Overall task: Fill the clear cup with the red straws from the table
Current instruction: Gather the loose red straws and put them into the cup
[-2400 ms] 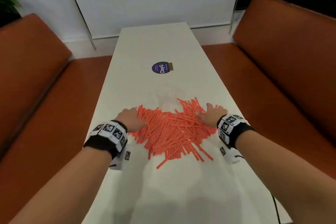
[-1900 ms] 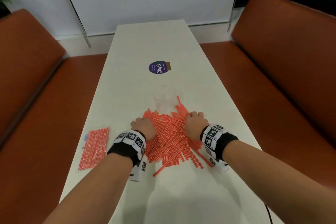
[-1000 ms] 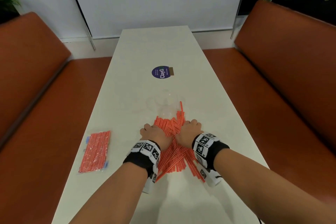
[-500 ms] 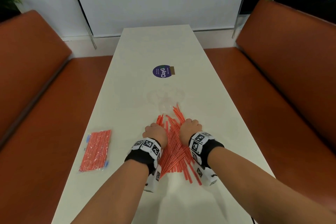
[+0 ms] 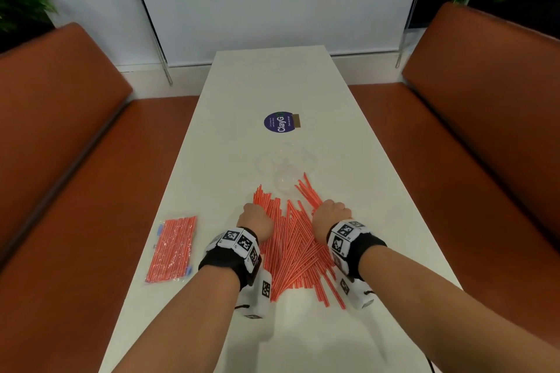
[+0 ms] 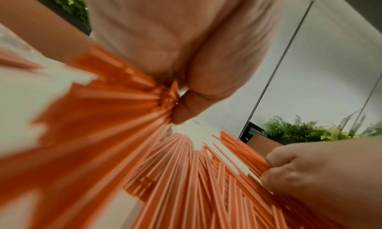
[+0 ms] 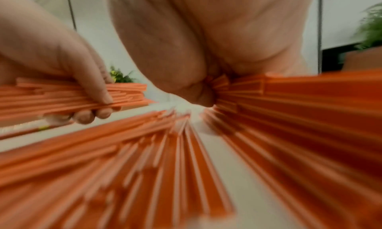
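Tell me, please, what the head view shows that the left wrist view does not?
Only the head view shows the clear cup beyond the straws, the sealed pack left of them, and the sticker. Only the left wrist view shows the left hand from below, its fingers curled round a bunch. Both show the loose straws and the right hand gripping some.
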Motion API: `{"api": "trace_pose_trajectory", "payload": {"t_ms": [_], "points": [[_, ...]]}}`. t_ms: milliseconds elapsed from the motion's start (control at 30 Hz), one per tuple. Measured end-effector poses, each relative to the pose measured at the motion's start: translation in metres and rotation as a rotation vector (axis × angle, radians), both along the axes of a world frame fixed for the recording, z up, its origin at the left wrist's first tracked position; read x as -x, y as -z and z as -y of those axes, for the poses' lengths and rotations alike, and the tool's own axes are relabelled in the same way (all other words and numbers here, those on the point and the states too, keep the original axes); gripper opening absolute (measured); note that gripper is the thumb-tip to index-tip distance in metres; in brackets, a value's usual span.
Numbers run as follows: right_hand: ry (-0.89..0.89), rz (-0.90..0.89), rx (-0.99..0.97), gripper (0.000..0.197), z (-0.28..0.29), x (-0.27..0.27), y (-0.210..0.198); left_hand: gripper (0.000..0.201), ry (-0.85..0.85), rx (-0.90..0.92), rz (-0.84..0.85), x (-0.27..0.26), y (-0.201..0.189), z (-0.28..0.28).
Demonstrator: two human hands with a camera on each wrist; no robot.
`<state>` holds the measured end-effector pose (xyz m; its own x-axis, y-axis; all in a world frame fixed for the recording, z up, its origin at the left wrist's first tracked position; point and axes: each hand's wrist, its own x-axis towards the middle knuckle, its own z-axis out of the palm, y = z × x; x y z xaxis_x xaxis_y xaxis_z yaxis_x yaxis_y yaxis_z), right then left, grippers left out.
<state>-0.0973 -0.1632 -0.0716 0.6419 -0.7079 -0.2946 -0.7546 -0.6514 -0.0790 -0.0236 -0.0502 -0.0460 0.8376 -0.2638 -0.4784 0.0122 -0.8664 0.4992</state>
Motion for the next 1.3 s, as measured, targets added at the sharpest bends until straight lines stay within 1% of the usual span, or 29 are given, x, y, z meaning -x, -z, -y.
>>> {"api": "trace_pose_trajectory", "payload": {"t_ms": [67,133,200,300,367,467,533,600,700,800,833,900,967,1033,1133,1167,1233,1300], "points": [[0.001,0.06,-0.062,0.027,0.008,0.003,-0.012,0.043,-0.009,0.035,-0.019,-0.001,-0.004,-0.003],[0.065,0.165,-0.179,0.026,0.018,0.004,-0.026,0.043,-0.012,0.089,-0.015,-0.003,-0.007,-0.006],[0.06,0.285,-0.258,0.025,0.027,-0.001,-0.039,0.041,-0.023,0.148,0.019,-0.006,-0.012,-0.006],[-0.05,0.501,-0.35,0.003,0.045,-0.014,-0.056,0.042,-0.058,0.245,0.026,-0.01,-0.017,-0.007],[-0.094,0.636,-0.398,0.013,0.059,-0.03,-0.067,0.046,-0.095,0.307,0.008,-0.012,-0.019,-0.007],[-0.149,0.722,-0.439,0.01,0.073,-0.052,-0.088,0.049,-0.128,0.383,-0.045,-0.016,-0.018,-0.008],[-0.183,0.792,-0.5,0.007,0.074,-0.061,-0.104,0.042,-0.145,0.406,-0.063,-0.019,-0.018,-0.01],[-0.176,0.909,-0.571,0.009,0.071,-0.071,-0.118,0.028,-0.156,0.413,-0.062,-0.017,-0.022,-0.012],[-0.183,1.115,-0.629,0.01,0.062,-0.094,-0.128,0.029,-0.179,0.439,-0.063,-0.016,-0.021,-0.016],[-0.123,1.249,-0.713,0.019,0.052,-0.121,-0.127,0.029,-0.205,0.483,-0.061,-0.018,-0.018,-0.018],[-0.097,1.277,-0.723,0.019,0.05,-0.128,-0.124,0.029,-0.219,0.499,-0.052,-0.02,-0.017,-0.018],[-0.072,1.277,-0.702,0.012,0.048,-0.141,-0.11,0.027,-0.254,0.527,-0.031,-0.023,-0.019,-0.018],[-0.063,1.217,-0.659,0.008,0.051,-0.15,-0.089,0.021,-0.263,0.563,-0.038,-0.025,-0.021,-0.02],[-0.068,1.151,-0.66,0.008,0.052,-0.152,-0.07,0.019,-0.238,0.592,-0.058,-0.024,-0.026,-0.021],[-0.122,1.11,-0.687,0.028,0.053,-0.151,-0.053,0.012,-0.277,0.604,-0.037,-0.027,-0.028,-0.024],[-0.131,1.106,-0.7,0.031,0.054,-0.151,-0.052,0.014,-0.289,0.61,-0.027,-0.027,-0.03,-0.024],[-0.119,1.106,-0.738,0.026,0.056,-0.153,-0.052,0.03,-0.3,0.609,-0.029,-0.029,-0.03,-0.022],[-0.098,1.106,-0.778,0.028,0.058,-0.155,-0.052,0.038,-0.298,0.629,-0.015,-0.032,-0.029,-0.02]]}}
